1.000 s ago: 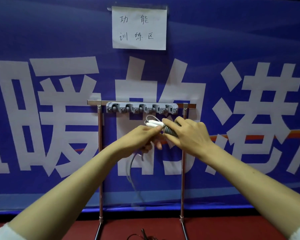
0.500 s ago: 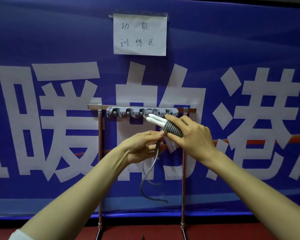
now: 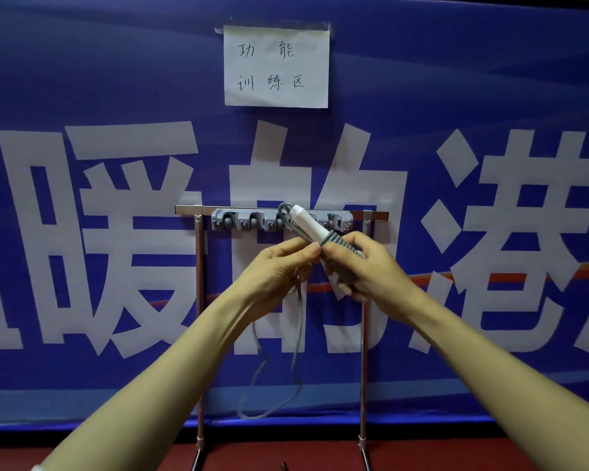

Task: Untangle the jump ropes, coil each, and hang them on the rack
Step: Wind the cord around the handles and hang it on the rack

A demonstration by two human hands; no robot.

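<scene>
jump rope [image 3: 323,239], grey cord with white handles, sits at the centre of the frame, gripped by the right hand [image 3: 368,270], fingers curled around its wound coils. left hand [image 3: 279,270] pinches the cord beside it; a loose loop hangs below. behind stands the rack [image 3: 245,219] against a blue banner [image 3: 490,96].
</scene>
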